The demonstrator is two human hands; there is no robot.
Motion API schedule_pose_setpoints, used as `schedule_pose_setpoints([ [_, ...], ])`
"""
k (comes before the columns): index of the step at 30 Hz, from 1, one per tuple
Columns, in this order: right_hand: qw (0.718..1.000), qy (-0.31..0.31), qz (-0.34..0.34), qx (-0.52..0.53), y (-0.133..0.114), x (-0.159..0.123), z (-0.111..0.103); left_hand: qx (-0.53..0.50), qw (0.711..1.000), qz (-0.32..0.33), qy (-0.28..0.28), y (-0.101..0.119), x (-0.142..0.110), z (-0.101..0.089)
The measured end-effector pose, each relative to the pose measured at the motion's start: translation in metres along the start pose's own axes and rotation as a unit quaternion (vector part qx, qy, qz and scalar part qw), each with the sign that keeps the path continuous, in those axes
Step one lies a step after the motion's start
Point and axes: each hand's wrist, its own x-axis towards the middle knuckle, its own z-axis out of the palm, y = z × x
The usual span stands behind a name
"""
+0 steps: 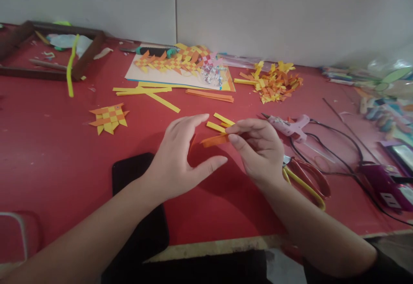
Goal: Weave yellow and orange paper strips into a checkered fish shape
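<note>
Our right fingers (pixel 240 145) pinch an orange paper strip (pixel 214 140), and our left fingers (pixel 211 167) spread wide just left of it, gripping nothing we can see. Yellow strips (pixel 215 126) show just beyond the right fingers; we cannot tell whether they're held. Scissors (pixel 303 183) and a pink glue gun (pixel 288 128) lie right of those fingers. If our pinch loosens, the strip could slip; if the gun is hot, its nearby nozzle (pixel 265 115) could burn us. We can read no writing.

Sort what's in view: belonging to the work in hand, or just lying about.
Likely in the work: orange paper strip in the right hand; yellow paper strips; woven paper fish; scissors.

Seemingly just lying about: brown frame; pink glue gun.
</note>
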Motion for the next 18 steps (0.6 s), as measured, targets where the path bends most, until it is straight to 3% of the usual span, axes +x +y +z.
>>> schedule_pose_setpoints([
  [5, 0.999, -0.022, 0.012, 0.043, 0.0017, -0.0012, 0.0002, -0.238, 0.966, -0.096, -0.006, 0.004, -0.0002, 0.0026],
  [10, 0.995, -0.059, 0.018, 0.075, 0.0004, -0.0002, 0.0006, -0.322, 0.932, -0.155, 0.051, 0.0004, 0.0038, 0.0045],
  [15, 0.988, -0.109, 0.052, 0.096, 0.0017, 0.0008, 0.0015, -0.409, 0.893, -0.18, 0.055, -0.0018, 0.0079, 0.0033],
  [18, 0.989, -0.102, 0.061, 0.093, 0.003, 0.0007, 0.0021, -0.437, 0.871, -0.219, 0.05, -0.0011, 0.0091, 0.0031],
])
